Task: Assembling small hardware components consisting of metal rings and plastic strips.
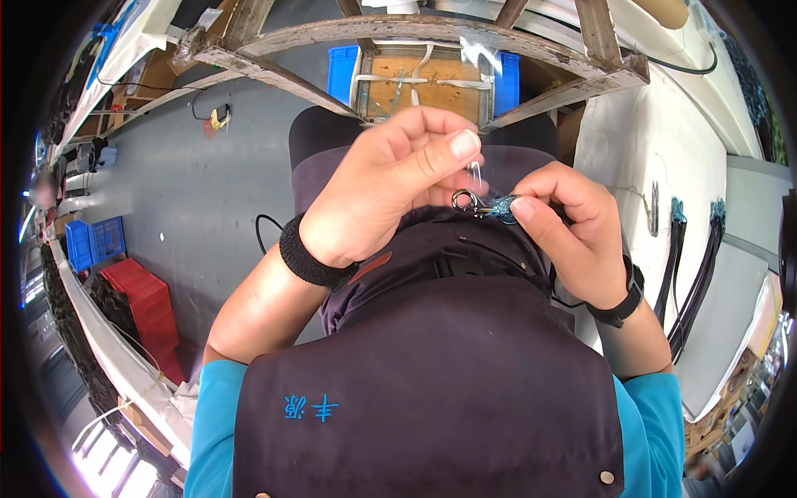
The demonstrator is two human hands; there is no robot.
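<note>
My left hand [407, 162] is closed in front of my apron, its thumb tip pressed against the fingers. A thin clear strand [474, 172] shows just below its fingertips, partly blurred. To its right, my right hand [573, 228] pinches a short teal-blue wrapped piece [503, 209] between thumb and fingers. From this piece a dark, shiny metal hook or ring [465, 199] points left toward my left hand. How the strand meets the metal piece is too small to tell. My right fingers hide the rest of the wrapped piece.
At my right, black cords [696, 266] with teal-blue wrapped ends hang along a white-covered table [614, 137]. A worn wooden frame [440, 31] stands ahead, with a taped wooden board [423, 87] and blue bins [341, 73] beneath. Red crates [141, 290] and blue crates [95, 241] stand left.
</note>
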